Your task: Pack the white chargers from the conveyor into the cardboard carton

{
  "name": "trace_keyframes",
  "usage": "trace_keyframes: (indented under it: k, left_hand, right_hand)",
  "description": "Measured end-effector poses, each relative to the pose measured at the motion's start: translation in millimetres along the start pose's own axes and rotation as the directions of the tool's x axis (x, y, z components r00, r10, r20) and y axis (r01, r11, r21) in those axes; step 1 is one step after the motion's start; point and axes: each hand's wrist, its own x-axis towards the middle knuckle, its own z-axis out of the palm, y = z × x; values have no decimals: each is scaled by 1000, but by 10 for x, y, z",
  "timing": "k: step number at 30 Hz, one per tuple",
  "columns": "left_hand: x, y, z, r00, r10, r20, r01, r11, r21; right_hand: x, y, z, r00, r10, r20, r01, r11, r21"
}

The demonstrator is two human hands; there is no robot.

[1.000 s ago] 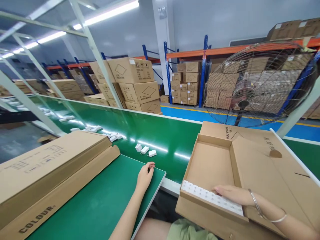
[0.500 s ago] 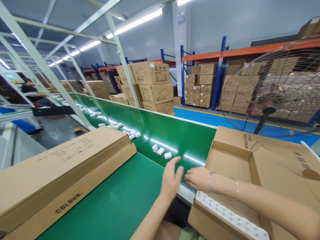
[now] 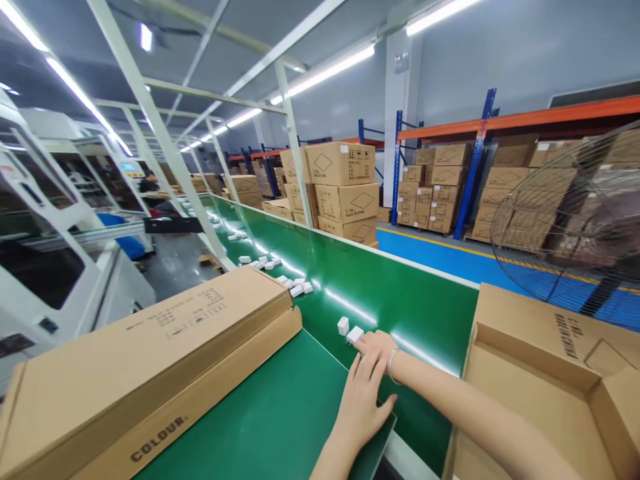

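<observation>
My right hand [image 3: 379, 345], with a bracelet at its wrist, reaches over the green belt. Its fingers close on a white plug-in charger [image 3: 355, 335], which is tilted with its prongs low; some of these fingers are hidden. A second white charger [image 3: 343, 325] stands on the belt just to the left, apart from my fingers. My left hand [image 3: 363, 400] is open over the corner of the green board, fingers stretched toward the right hand and overlapping it in view, thumb spread. Nothing shows in it.
A long cardboard box [image 3: 210, 333] lies on the green board [image 3: 260, 400] at left. An open carton [image 3: 535, 400] is at right. More white chargers [image 3: 300, 287] lie farther up the belt [image 3: 400, 300]. A large fan [image 3: 575, 227] and stacked cartons [image 3: 345, 193] stand beyond.
My view has swung left. The right hand has moved left from beside the carton onto a charger; the left hand has lowered beside it. The third charger of the row is no longer visible.
</observation>
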Motion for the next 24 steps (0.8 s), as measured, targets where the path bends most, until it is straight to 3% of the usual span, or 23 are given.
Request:
trace_keyframes:
  k: [1, 3, 6, 11, 15, 18, 20, 24]
  left_hand:
    - [-38, -94, 37, 994, -102, -37, 101, 994, -28]
    - [-81, -247, 103, 942, -320, -100, 309, 945, -110]
    - [-72, -392, 178, 851, -511, -122, 478, 850, -222]
    - [-30, -429, 201, 842, -533, -78, 509, 835, -210]
    - [-23, -391, 152, 847, -530, -42, 513, 834, -202]
    - [-13, -363, 109, 852, -523, -23, 512, 842, -168]
    - [-6, -352, 87, 844, -536, -10, 528, 835, -159]
    - [0, -349, 67, 844, -537, 5, 530, 831, -169]
  right_hand:
    - [164, -4, 4, 1000, -4, 29, 6, 997, -80]
    - [461, -17, 42, 999, 30, 36, -23, 984, -178]
    - [736, -32, 186, 992, 123, -10, -121, 956, -269]
    - [805, -123, 349, 991, 131, -20, -129, 921, -367]
    - [763, -195, 33, 999, 34, 26, -18, 882, -472]
    - [670, -171, -287, 984, 6, 178, 98, 816, -569]
    - [545, -151, -386, 950, 57, 306, 158, 759, -632]
    - [264, -166, -247, 882, 186, 432, 215, 657, -723]
